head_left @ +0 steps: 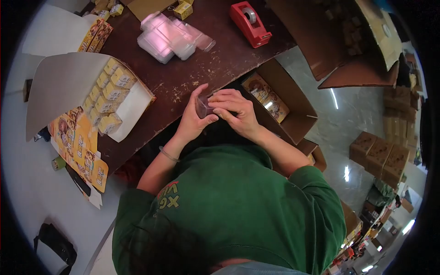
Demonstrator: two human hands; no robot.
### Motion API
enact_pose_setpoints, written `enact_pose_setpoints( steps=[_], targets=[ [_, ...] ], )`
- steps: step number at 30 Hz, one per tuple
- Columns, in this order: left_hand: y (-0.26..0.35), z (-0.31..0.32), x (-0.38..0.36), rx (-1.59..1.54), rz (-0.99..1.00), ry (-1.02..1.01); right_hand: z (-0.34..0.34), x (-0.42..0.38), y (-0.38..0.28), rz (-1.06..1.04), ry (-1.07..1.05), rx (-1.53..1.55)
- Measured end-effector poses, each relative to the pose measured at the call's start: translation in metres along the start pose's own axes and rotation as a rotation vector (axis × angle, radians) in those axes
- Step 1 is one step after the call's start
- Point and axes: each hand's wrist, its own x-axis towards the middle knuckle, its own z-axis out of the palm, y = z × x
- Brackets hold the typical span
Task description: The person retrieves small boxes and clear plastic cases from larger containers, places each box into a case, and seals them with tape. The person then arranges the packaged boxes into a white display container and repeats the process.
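My left hand [191, 120] and my right hand [237, 111] meet at the near edge of the brown table [183, 80]. Between them they hold a small clear plastic box [202, 107]. The left thumb and fingers pinch its left side, while the right hand's fingers curl over its top and right side. Most of the box is hidden by the fingers. A thin bracelet sits on my left wrist, and my green shirt fills the lower view.
A pile of clear plastic boxes [172, 36] and a red tape dispenser [250, 24] lie further back on the table. At left, a white carton [133, 107] holds several small yellow boxes, beside yellow printed sheets [80, 149]. At right stands an open cardboard box [298, 103] of packs.
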Motion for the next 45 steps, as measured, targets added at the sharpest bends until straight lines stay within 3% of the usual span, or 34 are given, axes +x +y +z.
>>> enact_pose_setpoints(
  steps=[3,5,6,9,10,12,13,14,15,17,18,20,22,24,26,27,29,34,38,41,43,45],
  targets=[
    [0.008,0.001,0.006,-0.074,0.017,-0.003,-0.005,0.005,0.005,-0.095,-0.080,-0.086],
    [0.016,0.004,0.008,-0.179,-0.011,0.001,-0.002,0.014,-0.009,0.030,0.073,0.094],
    [0.019,0.002,0.009,-0.156,-0.014,-0.035,0.005,0.011,0.003,0.207,0.090,0.412],
    [0.011,0.007,0.017,-0.263,0.056,0.035,-0.001,0.017,0.005,0.411,-0.089,0.433],
    [0.000,0.003,0.021,-0.229,0.141,-0.013,-0.008,0.022,0.004,0.363,-0.099,0.229],
    [0.012,0.009,0.024,0.232,0.211,0.186,-0.031,0.042,-0.014,0.065,0.005,-0.199],
    [0.017,0.007,0.023,0.209,0.134,0.245,-0.037,0.050,-0.014,-0.117,0.018,-0.344],
    [0.027,0.006,0.025,0.165,0.074,0.228,-0.036,0.054,-0.016,-0.087,-0.088,-0.437],
    [0.031,0.008,0.032,0.255,0.159,0.196,-0.025,0.056,-0.012,-0.204,-0.109,-0.488],
    [0.023,-0.003,0.044,0.255,0.123,0.159,-0.010,0.058,-0.001,-0.274,-0.113,-0.562],
    [0.010,-0.012,0.047,-0.068,-0.026,0.185,-0.017,0.063,0.002,-0.301,-0.169,-0.515],
    [0.026,-0.002,0.052,-0.430,-0.127,0.245,-0.042,0.085,-0.009,-0.333,-0.228,-0.360],
    [0.013,-0.011,0.055,-0.497,-0.176,0.259,-0.090,0.122,-0.002,-0.379,-0.071,-0.370],
    [0.017,-0.012,0.056,-0.542,-0.275,0.275,-0.154,0.166,0.038,-0.108,0.095,-0.441],
    [0.012,-0.016,0.061,-0.528,-0.306,0.257,-0.218,0.201,0.128,-0.038,0.476,-0.587],
    [0.010,-0.018,0.064,-0.521,-0.322,0.248,-0.260,0.214,0.188,0.094,0.592,-0.561],
    [0.008,-0.015,0.072,-0.503,-0.328,0.265,-0.330,0.229,0.242,0.323,0.764,-0.640],
    [0.008,-0.019,0.074,-0.506,-0.407,0.291,-0.428,0.278,0.288,0.272,0.854,-0.782],
    [0.013,-0.015,0.076,-0.503,-0.420,0.315,-0.451,0.301,0.290,0.469,0.970,-0.448],
    [0.012,-0.023,0.077,-0.494,-0.456,0.255,-0.429,0.291,0.279,0.472,0.975,0.412],
    [0.016,-0.020,0.080,-0.415,-0.423,0.204,-0.386,0.267,0.251,0.339,0.712,0.756],
    [0.028,-0.016,0.095,-0.362,-0.362,0.092,-0.315,0.233,0.188,0.202,0.353,0.870]
  ],
)
